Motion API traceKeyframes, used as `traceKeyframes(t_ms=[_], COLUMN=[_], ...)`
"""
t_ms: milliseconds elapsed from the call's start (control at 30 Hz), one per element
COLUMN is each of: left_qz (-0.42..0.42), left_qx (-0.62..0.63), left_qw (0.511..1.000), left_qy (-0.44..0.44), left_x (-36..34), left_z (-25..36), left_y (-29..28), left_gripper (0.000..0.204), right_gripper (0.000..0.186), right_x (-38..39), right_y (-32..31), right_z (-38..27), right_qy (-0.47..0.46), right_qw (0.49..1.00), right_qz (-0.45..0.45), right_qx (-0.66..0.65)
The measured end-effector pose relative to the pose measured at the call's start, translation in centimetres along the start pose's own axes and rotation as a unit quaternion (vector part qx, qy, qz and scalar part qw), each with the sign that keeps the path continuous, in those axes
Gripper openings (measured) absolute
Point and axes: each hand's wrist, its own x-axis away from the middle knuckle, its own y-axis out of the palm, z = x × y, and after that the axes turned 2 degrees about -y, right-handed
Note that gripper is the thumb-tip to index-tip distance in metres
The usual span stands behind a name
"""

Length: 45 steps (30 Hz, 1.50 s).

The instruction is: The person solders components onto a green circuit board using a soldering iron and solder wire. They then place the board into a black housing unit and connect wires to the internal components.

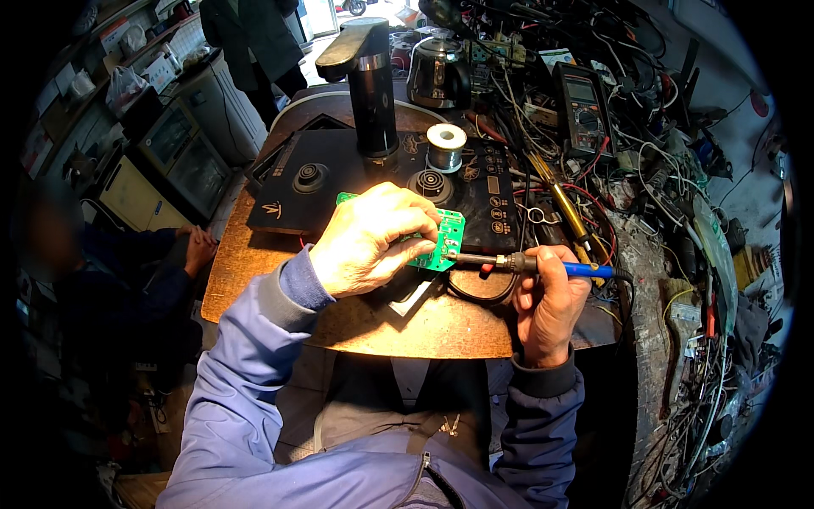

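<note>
My left hand (377, 237) is closed on a green circuit board (451, 231), held tilted above the wooden table. Its fingers cover much of the board, and what else they may pinch is hidden. In my right hand (551, 305) is a soldering iron (585, 270) with a blue handle and a metal barrel. The iron points left, and its tip meets the board's lower right part; whether it touches cannot be made out. Just behind the board stands a spool of solder wire (445, 148) on a black tea stove (339, 140) with two round heating plates.
A black column-shaped dispenser (373, 110) rises from the stove. Behind it stands a kettle (438, 72). Tangled cables, a multimeter (582, 110), a yellow screwdriver-like tool (564, 204) and scissors (543, 215) crowd the right. One person sits at left, hands (199, 248) clasped; another person (254, 42) stands behind.
</note>
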Motion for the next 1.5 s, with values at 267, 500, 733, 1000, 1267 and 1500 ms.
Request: traceKeyframes(t_ms=[267, 500, 733, 1000, 1267, 1500], left_qz=[-0.006, -0.003, -0.004, -0.010, 0.013, 0.023], left_qx=[0.006, 0.005, 0.008, 0.007, -0.002, -0.010], left_qw=[1.000, 1.000, 1.000, 1.000, 1.000, 1.000], left_qy=[-0.006, -0.003, -0.010, -0.018, -0.004, 0.001], left_x=[-0.03, -0.08, -0.12, -0.15, -0.24, -0.30], left_z=[0.09, -0.08, -0.19, -0.09, -0.04, -0.19], left_y=[-0.06, 0.01, 0.01, -0.09, 0.21, 0.58], left_gripper=[0.018, 0.017, 0.014, 0.015, 0.016, 0.016], right_gripper=[0.017, 0.017, 0.019, 0.023, 0.021, 0.018], right_x=[0.01, 0.02, -0.07, -0.34, -0.11, 0.01], right_y=[-0.02, 0.05, -0.12, -0.37, -0.01, -0.05], right_z=[-0.13, -0.14, 0.16, 0.18, 0.44, 0.49], right_qy=[0.007, 0.004, 0.003, -0.032, -0.040, -0.041], right_qw=[1.000, 1.000, 1.000, 0.997, 0.999, 0.999], right_qz=[-0.006, 0.002, 0.001, 0.042, 0.022, 0.002], right_qx=[-0.003, 0.008, 0.015, -0.052, -0.001, -0.016])
